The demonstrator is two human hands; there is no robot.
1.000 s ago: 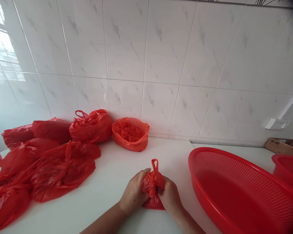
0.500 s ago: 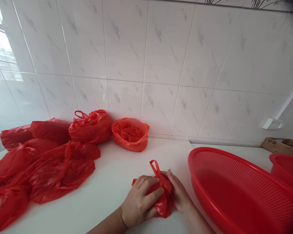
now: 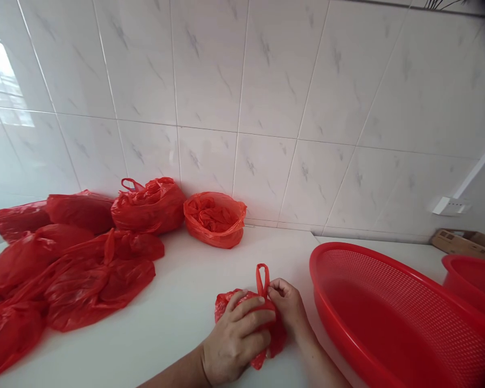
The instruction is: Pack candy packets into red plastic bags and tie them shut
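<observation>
A small red plastic bag (image 3: 281, 333) with a looped handle standing up from its top rests on the white table (image 3: 181, 318). Over its near left side lies my left hand (image 3: 242, 334), its fingers curled across the bag and gripping it. On the other side, my right hand (image 3: 288, 304) pinches the bag at the base of the loop with thumb and forefinger. What the bag holds is hidden. Close by my right forearm stands a large red plastic basket (image 3: 347, 328) with perforated sides.
Several filled red bags (image 3: 101, 291) are heaped at the left. Near the tiled wall, an open red bag (image 3: 214, 218) holds crumpled red plastic. Another red basket (image 3: 475, 277) and a cardboard box (image 3: 464, 242) stand at the far right. A socket (image 3: 451, 206) is on the wall.
My right hand has moved from cupping the bag's side to pinching it by the loop. The loop stands straighter. My left hand has stayed on the bag.
</observation>
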